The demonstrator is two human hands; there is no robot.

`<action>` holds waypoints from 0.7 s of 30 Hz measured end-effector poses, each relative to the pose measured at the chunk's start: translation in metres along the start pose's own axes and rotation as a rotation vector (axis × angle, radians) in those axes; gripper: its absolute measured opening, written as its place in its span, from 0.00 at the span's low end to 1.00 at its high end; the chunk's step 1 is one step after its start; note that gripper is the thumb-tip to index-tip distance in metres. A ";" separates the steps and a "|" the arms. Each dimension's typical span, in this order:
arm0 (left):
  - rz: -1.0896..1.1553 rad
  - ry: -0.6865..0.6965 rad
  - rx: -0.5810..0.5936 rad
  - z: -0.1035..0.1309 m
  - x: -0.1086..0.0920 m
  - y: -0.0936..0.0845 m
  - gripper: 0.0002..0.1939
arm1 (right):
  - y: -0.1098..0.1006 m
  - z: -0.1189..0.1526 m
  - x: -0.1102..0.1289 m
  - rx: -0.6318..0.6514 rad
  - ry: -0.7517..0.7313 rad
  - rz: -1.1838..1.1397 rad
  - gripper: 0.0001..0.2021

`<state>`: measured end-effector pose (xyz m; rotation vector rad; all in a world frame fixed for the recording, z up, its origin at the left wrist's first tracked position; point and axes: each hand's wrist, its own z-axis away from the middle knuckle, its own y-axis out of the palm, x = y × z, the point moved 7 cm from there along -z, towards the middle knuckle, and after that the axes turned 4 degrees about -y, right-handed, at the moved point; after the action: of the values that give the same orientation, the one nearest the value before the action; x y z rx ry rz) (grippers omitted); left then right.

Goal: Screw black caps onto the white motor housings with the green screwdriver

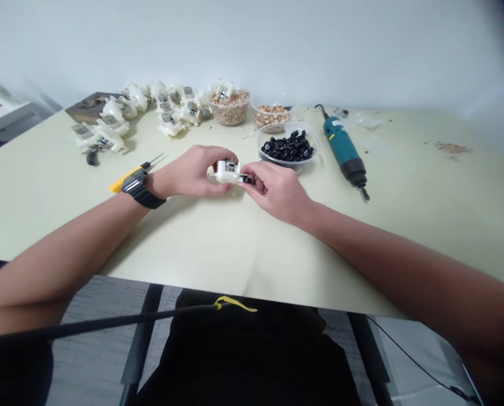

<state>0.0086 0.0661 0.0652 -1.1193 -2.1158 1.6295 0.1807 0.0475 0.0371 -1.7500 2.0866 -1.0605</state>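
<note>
My left hand (206, 171) is closed round a white plastic housing (225, 171) with a dark, metallic-looking insert in its top. At the housing's right end, the thumb and fingers of my right hand (275, 186) pinch a small black part (247, 179). That black part touches the housing; whether it is seated in it I cannot tell. Just behind my right hand stands a clear bowl (318, 148) of small black pieces (289, 148). A yellow-handled screwdriver (127, 177) lies beside my left wrist, partly behind the watch.
Several similar white housings (173, 107) crowd the back left. Two tubs of small tan pieces (230, 108) stand at the back, one with a housing on top. A teal electric screwdriver (345, 148) lies to the right. A black cable (99, 325) crosses below the table edge.
</note>
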 end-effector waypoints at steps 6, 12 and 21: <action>0.025 -0.002 -0.048 0.003 0.000 0.008 0.37 | 0.006 0.000 -0.005 0.018 0.072 -0.006 0.06; 0.101 0.113 -0.166 0.007 -0.025 0.014 0.24 | 0.001 -0.004 -0.006 -0.035 0.166 -0.044 0.03; 0.173 0.070 -0.287 0.011 -0.026 0.015 0.09 | -0.003 -0.001 -0.009 -0.097 0.291 -0.180 0.05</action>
<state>0.0261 0.0411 0.0544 -1.4593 -2.3153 1.3578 0.1852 0.0560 0.0374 -1.9633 2.2116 -1.3577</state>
